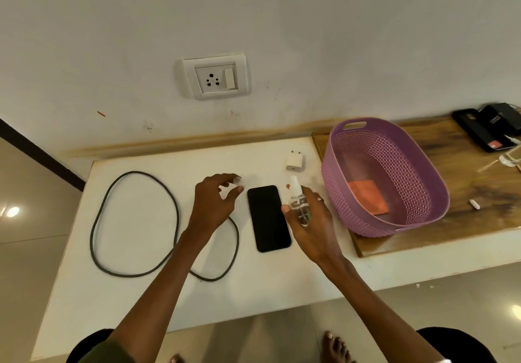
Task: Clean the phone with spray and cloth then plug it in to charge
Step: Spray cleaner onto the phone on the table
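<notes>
Black phone (268,218) lies flat, screen up, on the white table (135,300), between the two hands. Right hand (311,221) is wrapped around a small clear spray bottle (299,204) with a white nozzle, held just right of the phone and above the table, nozzle end pointing away from the person. Left hand (215,202) hovers just left of the phone's top, fingers spread and curled, grasping nothing. Dark charging cable (135,221) lies in loose loops on the table's left part, passing under the left forearm. White charger adapter (295,160) stands near the table's far edge, beyond the bottle. Purple perforated basket (423,193) sits right of the table on a wooden board (465,221); orange cloth (368,196) lies folded inside it. Wall socket (215,78) with a switch is on the wall above the table.
</notes>
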Demonstrator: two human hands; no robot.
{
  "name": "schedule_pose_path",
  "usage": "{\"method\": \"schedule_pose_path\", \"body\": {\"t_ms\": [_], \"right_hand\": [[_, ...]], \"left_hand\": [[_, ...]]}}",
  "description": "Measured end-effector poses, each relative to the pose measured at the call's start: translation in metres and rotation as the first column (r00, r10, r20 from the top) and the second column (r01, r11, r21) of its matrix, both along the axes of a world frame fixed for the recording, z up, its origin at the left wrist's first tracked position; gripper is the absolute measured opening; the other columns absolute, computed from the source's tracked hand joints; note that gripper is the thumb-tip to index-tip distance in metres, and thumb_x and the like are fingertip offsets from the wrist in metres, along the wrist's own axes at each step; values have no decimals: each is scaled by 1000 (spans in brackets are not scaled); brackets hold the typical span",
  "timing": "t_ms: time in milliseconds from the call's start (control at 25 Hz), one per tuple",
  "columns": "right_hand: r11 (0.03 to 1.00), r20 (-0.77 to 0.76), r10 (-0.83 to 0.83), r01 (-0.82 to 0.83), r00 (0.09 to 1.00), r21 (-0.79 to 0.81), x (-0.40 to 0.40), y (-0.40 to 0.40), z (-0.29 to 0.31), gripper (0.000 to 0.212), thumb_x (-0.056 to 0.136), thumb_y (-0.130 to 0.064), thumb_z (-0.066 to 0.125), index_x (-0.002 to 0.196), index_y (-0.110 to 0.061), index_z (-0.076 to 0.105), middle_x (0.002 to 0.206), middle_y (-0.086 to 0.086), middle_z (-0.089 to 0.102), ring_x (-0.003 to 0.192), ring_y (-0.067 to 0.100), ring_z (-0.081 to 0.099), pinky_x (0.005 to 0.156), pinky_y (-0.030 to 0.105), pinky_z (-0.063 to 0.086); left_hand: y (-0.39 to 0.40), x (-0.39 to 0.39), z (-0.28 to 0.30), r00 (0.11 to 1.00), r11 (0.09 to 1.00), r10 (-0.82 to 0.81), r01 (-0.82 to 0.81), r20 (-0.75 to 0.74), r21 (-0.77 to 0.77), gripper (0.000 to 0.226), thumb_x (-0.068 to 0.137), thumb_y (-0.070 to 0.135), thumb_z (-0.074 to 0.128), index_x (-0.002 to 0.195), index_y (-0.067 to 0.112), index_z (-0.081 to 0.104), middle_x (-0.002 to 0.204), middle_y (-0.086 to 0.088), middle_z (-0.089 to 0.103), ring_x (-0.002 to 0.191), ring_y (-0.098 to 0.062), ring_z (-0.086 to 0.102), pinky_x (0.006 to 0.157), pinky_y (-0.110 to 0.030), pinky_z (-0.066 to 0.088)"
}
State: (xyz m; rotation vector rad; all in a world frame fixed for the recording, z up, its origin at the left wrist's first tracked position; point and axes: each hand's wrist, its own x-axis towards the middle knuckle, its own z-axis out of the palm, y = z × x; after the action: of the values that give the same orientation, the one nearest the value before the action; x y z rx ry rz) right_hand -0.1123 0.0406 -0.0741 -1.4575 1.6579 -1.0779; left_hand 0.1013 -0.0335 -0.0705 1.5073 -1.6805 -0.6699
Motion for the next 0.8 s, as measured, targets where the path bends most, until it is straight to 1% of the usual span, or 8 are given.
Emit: {"method": "schedule_pose_path", "body": {"t_ms": [40, 80, 160, 280, 360, 440, 680, 800], "right_hand": [[1000, 7, 9, -9, 1000, 14, 4, -3, 0, 59, 81, -58, 57, 132, -34, 41, 123, -12, 55, 107, 6, 59, 73, 13, 55], [1000, 6, 14, -14, 1000, 16, 9, -6, 0, 57, 80, -61, 56, 129, -38, 41, 119, -17, 54, 105, 1, 58, 74, 11, 53], [1000, 5, 19, -19, 1000, 11, 19, -12, 2, 55, 78, -64, 56, 125, -43, 40, 112, -25, 51, 102, -4, 57, 71, 5, 49], [999, -9, 29, -29, 1000, 18, 31, -19, 0, 51, 81, -55, 64, 125, -39, 44, 116, -16, 55, 103, 10, 59, 83, 23, 55], [997, -35, 65, -66, 997, -39, 37, -19, 1, 45, 82, -49, 67, 120, -43, 45, 108, -19, 56, 95, 7, 60, 81, 21, 52], [991, -59, 98, -102, 993, -86, 43, -17, 4, 45, 82, -48, 67, 121, -44, 45, 107, -22, 55, 93, 5, 58, 80, 17, 49], [980, -142, 134, -152, 981, -127, 46, -19, 6, 49, 83, -43, 68, 128, -32, 51, 110, -15, 60, 91, 4, 54, 80, 19, 48], [983, -120, 130, -144, 984, -112, 50, -17, 10, 55, 82, -41, 70, 131, -29, 50, 112, -13, 62, 90, 0, 54, 79, 10, 41]], "left_hand": [[1, -3, 7, 997, 1000, 15, -14, -72, 18, 13, 83, 19, 76, 97, 20, 75, 95, 12, 75, 80, -5, 68, 73, -12, 47], [1, -6, 14, 991, 999, 22, -18, -135, 29, 13, 83, 21, 77, 95, 20, 76, 93, 13, 76, 77, -3, 69, 71, -9, 48], [4, -10, 27, 970, 999, 12, -3, -241, 36, 17, 83, 23, 78, 99, 23, 75, 88, 11, 77, 76, -5, 71, 71, -11, 52], [9, -13, 42, 943, 999, -44, 46, -328, -3, 23, 84, 21, 77, 107, 24, 74, 89, 5, 77, 82, -15, 74, 78, -19, 57], [15, -14, 47, 934, 998, -65, 61, -351, -24, 26, 84, 18, 76, 110, 21, 75, 94, 4, 78, 85, -15, 74, 81, -20, 57], [18, -15, 50, 935, 997, -82, 75, -345, -35, 29, 85, 15, 75, 114, 17, 74, 99, 3, 78, 88, -14, 74, 83, -20, 57], [23, -16, 55, 958, 985, -167, 153, -234, -75, 29, 87, 11, 71, 115, 18, 73, 101, 3, 75, 87, -13, 71, 79, -19, 57], [23, -21, 56, 937, 990, -142, 130, -319, -59, 23, 86, 18, 74, 109, 17, 75, 101, 4, 75, 92, -12, 71, 77, -19, 56]]}}
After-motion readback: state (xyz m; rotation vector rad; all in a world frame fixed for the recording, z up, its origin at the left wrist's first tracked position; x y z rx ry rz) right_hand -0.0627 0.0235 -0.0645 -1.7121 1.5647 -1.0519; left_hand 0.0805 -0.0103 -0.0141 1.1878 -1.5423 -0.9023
